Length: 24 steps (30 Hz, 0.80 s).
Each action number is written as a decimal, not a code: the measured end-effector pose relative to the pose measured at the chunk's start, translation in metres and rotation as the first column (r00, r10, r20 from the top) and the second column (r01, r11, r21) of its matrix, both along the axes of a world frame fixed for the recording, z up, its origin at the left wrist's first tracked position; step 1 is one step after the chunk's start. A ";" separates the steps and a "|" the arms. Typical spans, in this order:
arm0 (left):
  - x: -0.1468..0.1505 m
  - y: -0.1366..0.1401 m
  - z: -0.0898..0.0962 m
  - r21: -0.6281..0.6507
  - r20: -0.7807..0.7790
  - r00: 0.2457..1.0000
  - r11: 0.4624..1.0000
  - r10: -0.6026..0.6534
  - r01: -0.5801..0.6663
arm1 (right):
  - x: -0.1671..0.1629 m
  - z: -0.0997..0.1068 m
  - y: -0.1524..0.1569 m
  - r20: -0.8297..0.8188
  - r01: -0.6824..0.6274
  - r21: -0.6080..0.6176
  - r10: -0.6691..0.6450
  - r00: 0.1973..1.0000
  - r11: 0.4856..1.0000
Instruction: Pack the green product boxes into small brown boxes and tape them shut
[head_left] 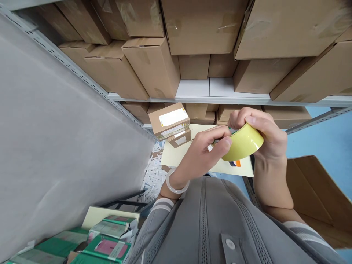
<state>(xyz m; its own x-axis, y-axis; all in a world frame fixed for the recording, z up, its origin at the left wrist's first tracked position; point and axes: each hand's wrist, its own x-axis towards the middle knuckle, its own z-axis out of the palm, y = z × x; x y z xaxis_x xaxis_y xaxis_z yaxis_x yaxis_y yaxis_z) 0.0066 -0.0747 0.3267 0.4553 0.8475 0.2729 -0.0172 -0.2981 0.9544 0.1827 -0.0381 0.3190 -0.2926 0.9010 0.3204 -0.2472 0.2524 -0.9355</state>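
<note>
A glossy yellow roll of tape (243,143) is held up between my two hands, over a cream-coloured board. My right hand (266,135) is closed around its upper right side, with the thumb lying along the top edge. At the roll's left edge, my left hand (205,152) is closed, thumb and fingers pinching there. Something small and shiny shows below the left fingers, too little of it to name. Beneath the roll, a small orange and dark-blue item (235,163) lies partly hidden on the cream board (178,156).
Small labelled cartons (169,119) are stacked at the board's left end. Ahead stand shelves (192,99) of brown boxes. A grey wall (68,139) is on the left, shredded paper (156,176) beside it. Green boxes (104,249) sit lower left; an open carton (316,194) stands right.
</note>
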 end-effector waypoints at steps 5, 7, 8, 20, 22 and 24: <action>0.007 0.001 0.001 -0.026 -0.002 0.999 0.999 0.036 -0.036 | 0.003 0.005 0.000 0.048 0.005 0.041 -0.007 0.999 0.999; 0.009 0.002 0.001 -0.034 -0.010 0.999 0.998 0.046 -0.046 | 0.004 0.007 -0.001 0.076 0.003 0.063 -0.008 0.997 0.998; 0.009 0.002 0.001 -0.034 -0.009 0.999 0.998 0.045 -0.046 | 0.005 0.008 -0.001 0.094 -0.001 0.074 -0.006 0.996 0.997; 0.010 0.005 0.002 -0.059 0.048 0.999 0.998 -0.019 0.021 | 0.005 0.019 -0.004 0.232 -0.018 0.187 -0.026 0.972 0.982; 0.010 0.005 0.001 -0.067 0.045 0.999 0.997 -0.022 0.025 | 0.005 0.020 -0.004 0.250 -0.019 0.201 -0.033 0.968 0.979; 0.011 0.006 0.001 -0.074 0.029 1.000 0.997 -0.011 0.013 | 0.005 0.021 -0.005 0.278 -0.012 0.213 -0.048 0.959 0.977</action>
